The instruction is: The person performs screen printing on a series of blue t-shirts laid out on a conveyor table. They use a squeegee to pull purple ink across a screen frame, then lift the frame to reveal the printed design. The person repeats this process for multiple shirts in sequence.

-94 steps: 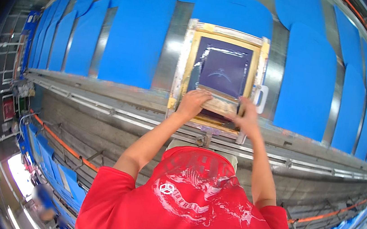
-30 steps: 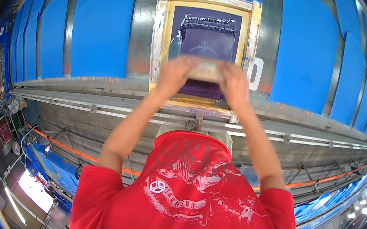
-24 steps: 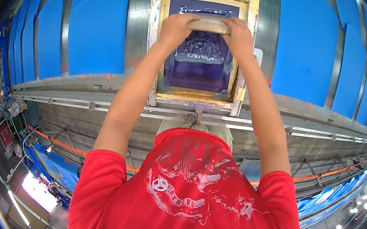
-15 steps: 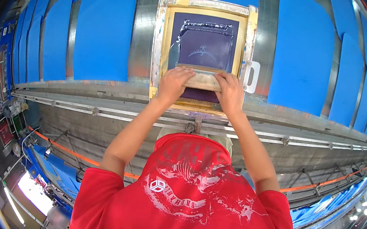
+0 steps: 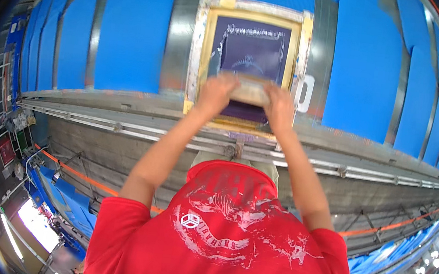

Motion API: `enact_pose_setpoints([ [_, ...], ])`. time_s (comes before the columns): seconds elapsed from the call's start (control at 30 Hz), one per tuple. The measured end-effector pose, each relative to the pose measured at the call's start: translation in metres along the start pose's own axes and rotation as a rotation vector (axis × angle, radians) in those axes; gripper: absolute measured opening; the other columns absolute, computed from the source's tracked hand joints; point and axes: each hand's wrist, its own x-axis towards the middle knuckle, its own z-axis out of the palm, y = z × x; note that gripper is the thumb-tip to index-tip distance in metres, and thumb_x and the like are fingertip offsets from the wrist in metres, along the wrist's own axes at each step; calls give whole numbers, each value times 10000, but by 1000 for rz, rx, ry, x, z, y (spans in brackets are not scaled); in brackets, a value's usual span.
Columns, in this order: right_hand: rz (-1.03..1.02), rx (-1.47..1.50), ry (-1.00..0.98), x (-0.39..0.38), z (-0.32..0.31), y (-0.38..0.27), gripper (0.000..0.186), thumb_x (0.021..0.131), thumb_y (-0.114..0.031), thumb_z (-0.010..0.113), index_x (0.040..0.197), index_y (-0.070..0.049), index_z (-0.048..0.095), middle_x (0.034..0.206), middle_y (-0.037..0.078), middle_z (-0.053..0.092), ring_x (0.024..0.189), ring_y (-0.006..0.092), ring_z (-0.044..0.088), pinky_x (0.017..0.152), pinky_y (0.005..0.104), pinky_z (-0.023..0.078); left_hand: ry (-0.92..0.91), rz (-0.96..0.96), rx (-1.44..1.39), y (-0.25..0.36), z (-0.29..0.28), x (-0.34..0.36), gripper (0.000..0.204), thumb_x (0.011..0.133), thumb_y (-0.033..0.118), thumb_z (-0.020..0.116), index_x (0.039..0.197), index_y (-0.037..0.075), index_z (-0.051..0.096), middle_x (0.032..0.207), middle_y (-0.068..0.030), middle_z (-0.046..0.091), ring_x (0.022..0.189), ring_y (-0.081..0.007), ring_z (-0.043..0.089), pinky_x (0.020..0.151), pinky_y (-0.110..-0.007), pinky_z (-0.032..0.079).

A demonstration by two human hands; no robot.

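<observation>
A pale, bar-shaped squeegee (image 5: 250, 93) is held across the lower part of a dark purple screen (image 5: 256, 48), at the view's upper centre. The left hand (image 5: 216, 94) grips its left end, the right hand (image 5: 279, 108) its right, fingers curled over it. A white-and-yellow frame (image 5: 197, 53) surrounds the screen; blue sheets (image 5: 133, 35) lie upper left.

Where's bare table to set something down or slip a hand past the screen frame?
Two bare metal strips: the left strip, between the left blue panel and screen frame; the right strip, between frame and right blue panel, narrowed lower down by the white handle. Crowded: inside the frame, left hand and right hand on the squeegee.
</observation>
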Motion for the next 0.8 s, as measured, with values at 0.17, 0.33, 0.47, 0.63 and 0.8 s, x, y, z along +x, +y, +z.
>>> enact_pose_setpoints([
  [0.17,36,234,-87,-6,-36,-2,424,818,-159,787,1213,-48,676,1232,159,641,1129,351,603,990,440,482,-56,-56,-66,11,2,-35,379,760,-50,612,1091,82,742,1166,-87,736,1163,-278,657,1032,-423,497],
  [0.33,442,169,247,34,-30,105,319,953,-295,694,1185,-75,686,1131,198,684,1070,364,630,898,433,480,-95,-27,-103,11,-1,-31,497,690,-75,666,1161,77,711,1239,-106,706,1202,-312,630,1044,-432,488],
  [0.47,480,211,348,52,-11,97,256,996,-280,632,1100,-61,716,950,206,720,866,353,675,819,435,506,-69,4,-90,6,-4,-49,540,681,-60,690,1203,79,687,1276,-102,684,1244,-305,602,1074,-434,469],
  [0.63,432,169,485,69,-45,7,256,1007,-279,625,1114,-62,709,811,178,692,718,271,653,709,422,505,24,9,-141,-9,-44,-76,593,687,-50,685,1264,85,660,1336,-89,653,1298,-290,571,1121,-440,437],
  [0.8,388,224,442,105,36,-112,261,1023,-286,612,1111,-57,701,640,105,576,587,180,503,574,394,426,62,-68,-120,-98,-121,-123,614,671,-75,665,1264,84,670,1337,-79,660,1293,-290,581,1111,-443,448],
])
